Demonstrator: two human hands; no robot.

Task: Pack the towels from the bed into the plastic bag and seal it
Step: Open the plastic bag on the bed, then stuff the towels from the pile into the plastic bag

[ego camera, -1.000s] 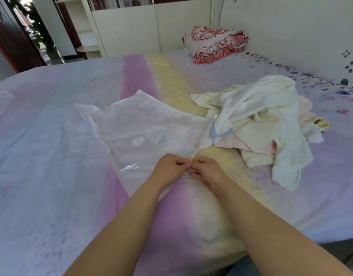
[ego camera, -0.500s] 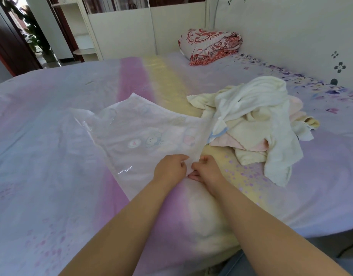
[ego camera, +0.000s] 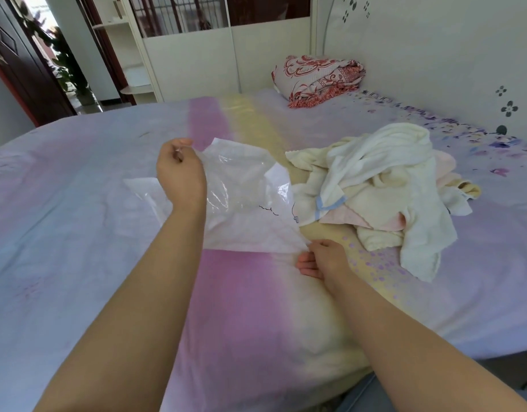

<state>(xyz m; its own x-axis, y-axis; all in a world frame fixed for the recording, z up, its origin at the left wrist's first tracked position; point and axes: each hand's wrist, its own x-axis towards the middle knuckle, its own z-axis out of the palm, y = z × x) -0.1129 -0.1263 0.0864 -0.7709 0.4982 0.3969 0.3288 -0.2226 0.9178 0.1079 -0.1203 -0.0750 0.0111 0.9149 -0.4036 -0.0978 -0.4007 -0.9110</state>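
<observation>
A clear plastic bag with small printed figures lies on the bed, partly lifted. My left hand is raised above the sheet and pinches one layer of the bag's edge, pulling it up and away. Lower down, my right hand pinches the other layer at the bag's near corner, close to the sheet. The bag's mouth gapes between the two hands. A loose heap of white, cream and pink towels lies on the bed just right of the bag, touching its right edge.
A folded red-and-white patterned quilt sits at the far end of the bed by the wall. White wardrobe doors and a dark doorway stand beyond the bed. The bed's near edge runs below my forearms.
Both hands were together at the bag's near edge. Now my left hand has risen up and away with one layer, spreading the bag's mouth, while my right hand stays low.
</observation>
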